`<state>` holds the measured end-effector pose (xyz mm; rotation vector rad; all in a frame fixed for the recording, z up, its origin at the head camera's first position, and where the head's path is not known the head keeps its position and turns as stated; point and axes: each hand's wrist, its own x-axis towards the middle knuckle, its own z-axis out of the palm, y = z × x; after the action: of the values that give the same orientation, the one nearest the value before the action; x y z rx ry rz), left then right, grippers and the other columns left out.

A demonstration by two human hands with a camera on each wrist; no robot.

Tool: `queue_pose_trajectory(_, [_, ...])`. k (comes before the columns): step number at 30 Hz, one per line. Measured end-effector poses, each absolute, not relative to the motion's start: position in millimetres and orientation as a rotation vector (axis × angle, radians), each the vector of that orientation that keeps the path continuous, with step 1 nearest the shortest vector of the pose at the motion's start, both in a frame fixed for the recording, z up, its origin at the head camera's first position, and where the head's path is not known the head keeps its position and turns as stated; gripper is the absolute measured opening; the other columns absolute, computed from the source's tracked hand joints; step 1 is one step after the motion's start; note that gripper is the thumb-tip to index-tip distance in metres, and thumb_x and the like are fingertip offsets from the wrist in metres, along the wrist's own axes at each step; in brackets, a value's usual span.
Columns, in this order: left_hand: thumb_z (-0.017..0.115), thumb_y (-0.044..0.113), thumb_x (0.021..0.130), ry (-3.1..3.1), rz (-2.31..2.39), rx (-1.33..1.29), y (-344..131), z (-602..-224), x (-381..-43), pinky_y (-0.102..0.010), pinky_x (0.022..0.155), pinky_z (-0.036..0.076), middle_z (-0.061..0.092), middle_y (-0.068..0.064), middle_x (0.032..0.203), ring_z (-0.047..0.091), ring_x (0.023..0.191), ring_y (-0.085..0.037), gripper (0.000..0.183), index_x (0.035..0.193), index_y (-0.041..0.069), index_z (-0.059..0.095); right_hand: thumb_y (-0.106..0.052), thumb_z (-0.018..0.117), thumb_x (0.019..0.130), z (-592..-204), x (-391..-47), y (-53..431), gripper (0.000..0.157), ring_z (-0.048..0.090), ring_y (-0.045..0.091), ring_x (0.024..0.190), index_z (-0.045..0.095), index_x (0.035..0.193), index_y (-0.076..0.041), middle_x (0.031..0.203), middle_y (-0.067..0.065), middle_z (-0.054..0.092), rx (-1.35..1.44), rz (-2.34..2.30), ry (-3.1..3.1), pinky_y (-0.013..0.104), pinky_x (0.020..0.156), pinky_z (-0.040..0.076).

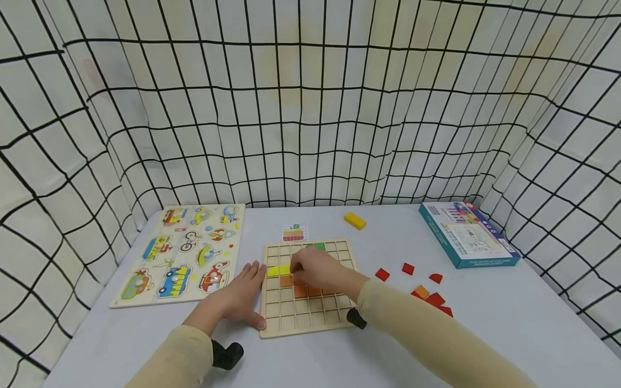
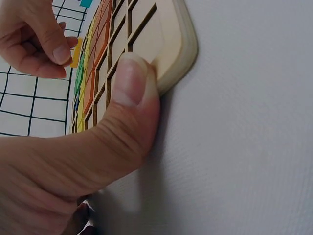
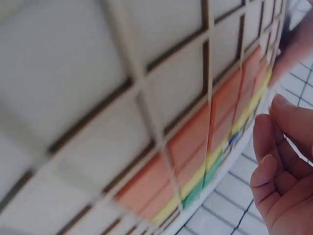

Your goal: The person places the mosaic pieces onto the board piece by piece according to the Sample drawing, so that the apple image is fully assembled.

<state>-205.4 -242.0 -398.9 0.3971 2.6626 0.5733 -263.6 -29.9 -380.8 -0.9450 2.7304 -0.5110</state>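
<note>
Grid board [image 1: 288, 309] lies at seven o'clock from the yellow block [image 1: 355, 221], likely light, stiff, best held by its rim; left hand [image 1: 240, 295], fingers straight, braces nine o'clock; right hand [image 1: 317, 268] curls above (cannot tell if gripping).

We look into a small enclosed tabletop booth; whether it stands in a lab, a studio or a home, we cannot tell. We see pale, creased fabric-like sheeting [image 1: 289, 102] round three sides, a black square-mesh net [image 1: 300, 87] in front of it, a smooth white tabletop [image 1: 271, 361] within, and small black rounded devices [image 1: 227, 355] worn at both wrists.
</note>
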Motion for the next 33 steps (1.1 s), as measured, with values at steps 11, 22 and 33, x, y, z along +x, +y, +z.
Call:
queue_pose_trajectory(11, [0.094,0.034,0.07,2.667,0.542,0.417,-239,-392,-207,-0.063,0.127,0.014,0.008,-0.034,0.167,0.004,0.155,-0.053,0.125,0.158,-0.01,0.017,-0.008,0.072,0.095,-371,-264,93,0.012,0.061,0.013,0.085,0.077,0.106,-0.009,0.099,-0.001,0.073,-0.712,-0.699,2.739,0.028,0.078,0.059])
queue_pose_trajectory(22, [0.095,0.032,0.071,2.663,0.554,0.381,-243,-395,-206,-0.064,0.127,0.013,0.007,-0.035,0.167,0.003,0.155,-0.054,0.125,0.159,-0.01,0.017,-0.004,0.073,0.093,-384,-251,206,0.019,0.065,0.016,0.095,0.074,0.111,-0.007,0.105,0.005,0.074,-0.614,-0.689,2.763,0.028,0.082,0.061])
queue_pose_trajectory(33, [0.094,0.033,0.07,2.659,0.585,0.388,-240,-399,-206,-0.065,0.126,0.013,0.007,-0.034,0.167,0.002,0.155,-0.053,0.125,0.159,-0.01,0.017,-0.01,0.075,0.091,-394,-244,240,0.017,0.057,0.015,0.091,0.076,0.108,-0.013,0.105,0.003,0.068,-0.549,-0.695,2.674,0.021,0.072,0.054])
